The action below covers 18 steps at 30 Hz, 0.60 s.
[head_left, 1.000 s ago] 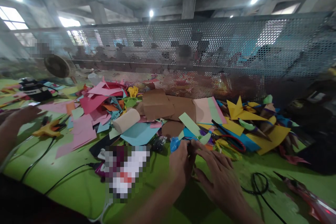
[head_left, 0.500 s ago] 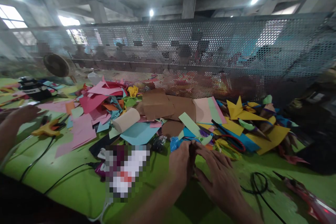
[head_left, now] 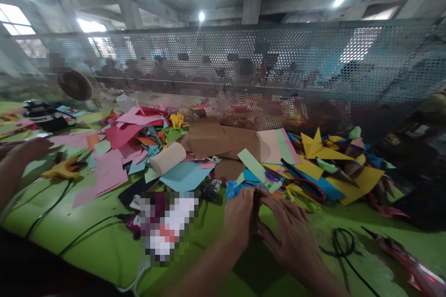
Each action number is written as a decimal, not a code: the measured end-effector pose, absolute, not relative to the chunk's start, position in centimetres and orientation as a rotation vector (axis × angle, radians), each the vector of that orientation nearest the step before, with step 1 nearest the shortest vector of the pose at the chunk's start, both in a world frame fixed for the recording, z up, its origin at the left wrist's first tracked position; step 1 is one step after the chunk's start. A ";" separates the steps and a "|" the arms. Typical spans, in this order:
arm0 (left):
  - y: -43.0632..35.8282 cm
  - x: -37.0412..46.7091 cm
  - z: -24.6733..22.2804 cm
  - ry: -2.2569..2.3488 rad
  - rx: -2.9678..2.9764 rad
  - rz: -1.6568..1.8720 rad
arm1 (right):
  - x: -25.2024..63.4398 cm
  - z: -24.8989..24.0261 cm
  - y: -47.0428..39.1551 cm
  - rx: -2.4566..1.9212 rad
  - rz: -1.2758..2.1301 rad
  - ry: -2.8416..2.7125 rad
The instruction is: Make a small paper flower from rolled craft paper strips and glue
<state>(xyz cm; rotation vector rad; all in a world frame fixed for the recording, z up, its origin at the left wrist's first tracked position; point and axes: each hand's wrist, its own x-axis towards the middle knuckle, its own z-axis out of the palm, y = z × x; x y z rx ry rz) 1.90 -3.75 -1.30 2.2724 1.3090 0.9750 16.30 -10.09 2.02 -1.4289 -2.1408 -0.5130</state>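
My left hand (head_left: pixel 240 220) and my right hand (head_left: pixel 287 232) meet low over the green table (head_left: pixel 209 260), just right of centre. Their fingertips are pressed together around something small and dark, mostly hidden by the fingers, so I cannot make out what it is. The fingers of the right hand are bent, its thumb reaching toward the left palm. Just beyond the hands are blue scraps (head_left: pixel 249 176) and scissors (head_left: pixel 310 188) with a red-rimmed handle. At the lower right lies a red glue gun (head_left: pixel 407 260) with a dark pointed tip.
Coloured paper (head_left: pixel 111 171) is heaped at left, with brown sheets (head_left: pixel 223 141) and a pale roll (head_left: pixel 169 158) in the middle. Yellow folded shapes (head_left: pixel 324 151) lie right. A yellow tool (head_left: pixel 61 169) sits near another person's hand (head_left: pixel 24 153). A perforated screen (head_left: pixel 223 60) stands behind.
Almost nothing differs. My fingers have shifted very slightly around the small thing, and both hands stay in the same place.
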 end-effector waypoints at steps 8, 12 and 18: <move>-3.7 2.1 -0.9 1.390 2.539 0.904 | 16.3 2.1 -10.0 -1.427 -0.500 -2.143; -3.7 2.1 -0.7 1.425 2.599 0.949 | 16.4 2.0 -10.1 -1.426 -0.485 -2.142; -3.7 2.2 -0.8 1.383 2.611 0.947 | 16.3 2.0 -10.0 -1.453 -0.488 -2.137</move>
